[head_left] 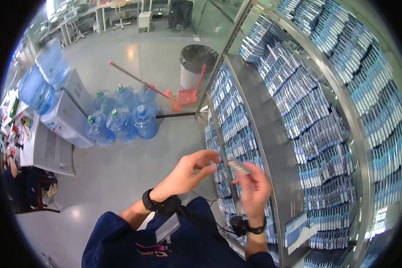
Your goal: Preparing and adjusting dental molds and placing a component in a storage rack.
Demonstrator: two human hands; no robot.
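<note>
My right hand (255,190) pinches a small, pale, ridged strip (240,167) between thumb and fingers; its exact kind is too small to make out. To the left of it is my left hand (187,173), its thumb and forefinger apart and nothing visible between them. A narrow gap separates its fingertips from the strip. Both hands are held in front of a metal shelf rack (265,147) whose tiers hold tight rows of thin blue-and-white packets (319,167). Black bands with small devices circle both wrists.
On the shelf lie a blue-and-white card (295,228) and a white paper piece (303,239). Large water bottles (144,123) stand on the floor near dispensers (67,120). Farther off are a red broom, a dustpan (186,97) and a lined bin (194,71). Someone sits at far left.
</note>
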